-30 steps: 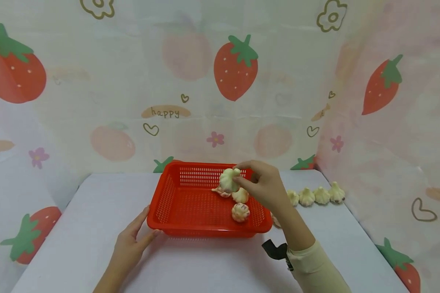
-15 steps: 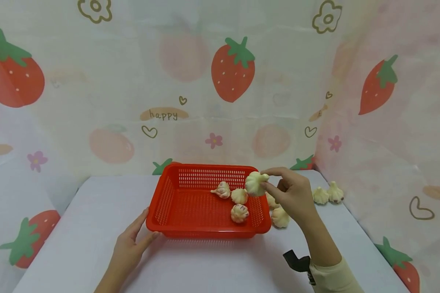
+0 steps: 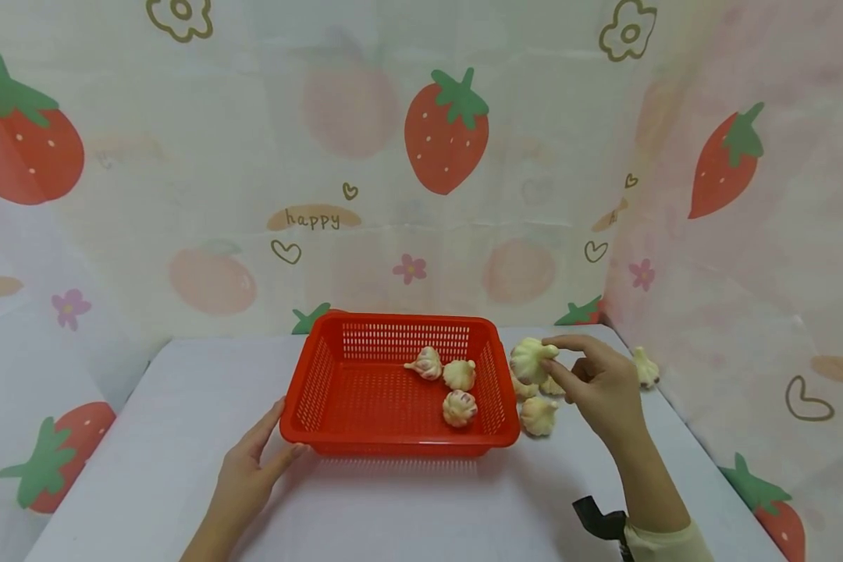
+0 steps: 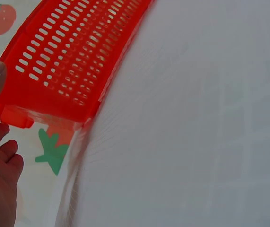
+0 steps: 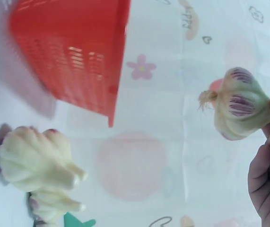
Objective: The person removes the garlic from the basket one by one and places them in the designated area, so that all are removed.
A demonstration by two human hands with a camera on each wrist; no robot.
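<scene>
A pale garlic bulb [image 3: 531, 361] hangs just past the basket's right rim, pinched by its stem between the thumb and fingertips of my right hand [image 3: 604, 390]. The right wrist view shows purple streaks on this held bulb [image 5: 241, 106] and a tuft of roots. My left hand [image 3: 249, 468] holds the near left corner of the red plastic basket [image 3: 400, 449], thumb at the front rim and fingers along the left side. Inside the basket, toward its right, lie a pinkish garlic bulb [image 3: 427, 364], a cream one [image 3: 459, 375] and a purple-marked one [image 3: 460, 409].
Right of the basket several garlic bulbs stand on the white table, including a near one [image 3: 538, 416] and a far one [image 3: 646, 368] by the right edge. My right hand partly hides others. A strawberry-printed cloth [image 3: 421, 257] rises behind the table.
My right hand has moved right with the garlic bulb, from above the basket's inside to beyond its right rim. The left hand and basket have stayed in place.
</scene>
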